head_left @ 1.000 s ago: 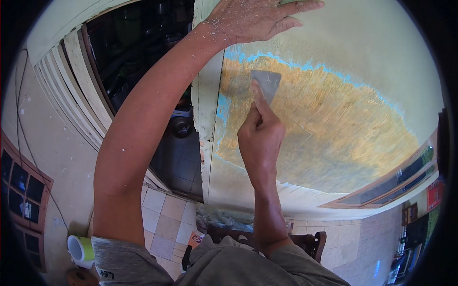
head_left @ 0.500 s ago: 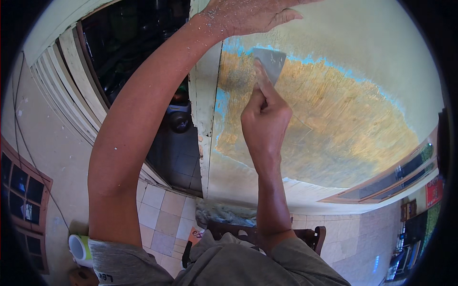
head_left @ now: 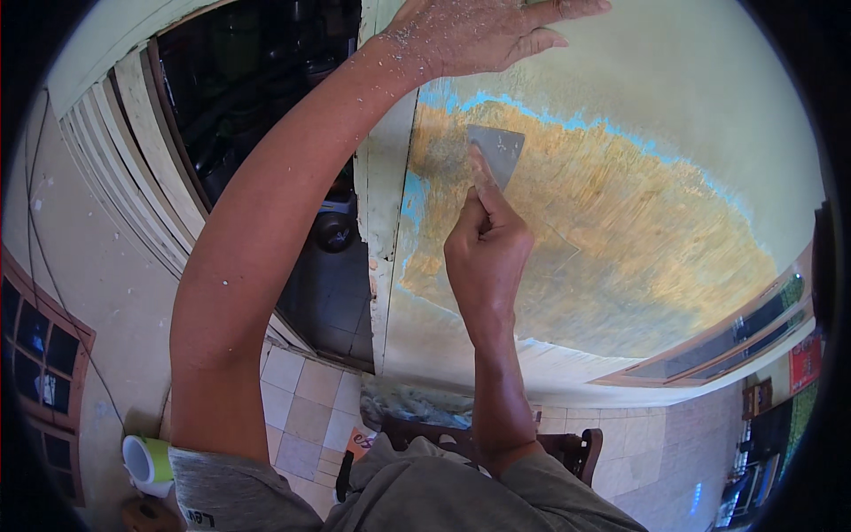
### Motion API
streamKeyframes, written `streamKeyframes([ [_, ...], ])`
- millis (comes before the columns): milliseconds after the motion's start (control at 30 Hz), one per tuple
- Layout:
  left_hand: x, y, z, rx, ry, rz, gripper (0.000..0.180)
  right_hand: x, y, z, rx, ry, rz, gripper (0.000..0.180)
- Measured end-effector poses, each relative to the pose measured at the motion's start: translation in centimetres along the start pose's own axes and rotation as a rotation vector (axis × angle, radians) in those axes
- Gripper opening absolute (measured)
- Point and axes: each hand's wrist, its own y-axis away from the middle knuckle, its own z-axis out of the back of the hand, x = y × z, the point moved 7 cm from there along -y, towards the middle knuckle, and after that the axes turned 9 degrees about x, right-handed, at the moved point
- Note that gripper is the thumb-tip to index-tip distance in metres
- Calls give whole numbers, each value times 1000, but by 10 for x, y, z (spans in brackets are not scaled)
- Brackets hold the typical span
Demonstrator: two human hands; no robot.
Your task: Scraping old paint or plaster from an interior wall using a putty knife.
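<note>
My right hand [head_left: 489, 248] is wrapped round a flat scraper [head_left: 498, 152], its index finger stretched along the grey blade. The blade lies over the bare, yellow-brown patch [head_left: 612, 239] of the wall, below a ragged line of light-blue paint [head_left: 581, 120]. Higher up, my left hand [head_left: 487, 35] rests flat against the pale painted wall [head_left: 683, 62] with its fingers spread. White flakes speckle that hand's wrist and forearm. The scraper's handle is hidden in my right fist.
A worn white door frame [head_left: 383, 213] edges the patch, with a dark doorway [head_left: 328, 306] on its left. Below are a tiled floor [head_left: 306, 412], a dark wooden chair or bench [head_left: 585, 452] and a green-and-white bucket [head_left: 149, 461]. A wood-framed window [head_left: 709, 346] is at the right.
My right hand has drawn the scraper down, away from the blue paint line onto the bare patch. My left hand stays on the wall.
</note>
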Motion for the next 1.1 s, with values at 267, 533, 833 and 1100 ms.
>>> streamKeyframes([
  [267, -2, -3, 2, 6, -2, 12, 66, -3, 2, 1, 33, 75, -5, 51],
  [533, -2, -2, 0, -8, 28, 15, 65, 1, -11, 3, 50, 3, -69, 49],
  [833, 1, -2, 1, -19, 9, 10, 64, 9, -15, 5, -10, -24, 39, 48],
  [1100, -1, 0, 0, -24, 38, -2, 65, -4, -11, 3, -26, -76, -1, 47],
])
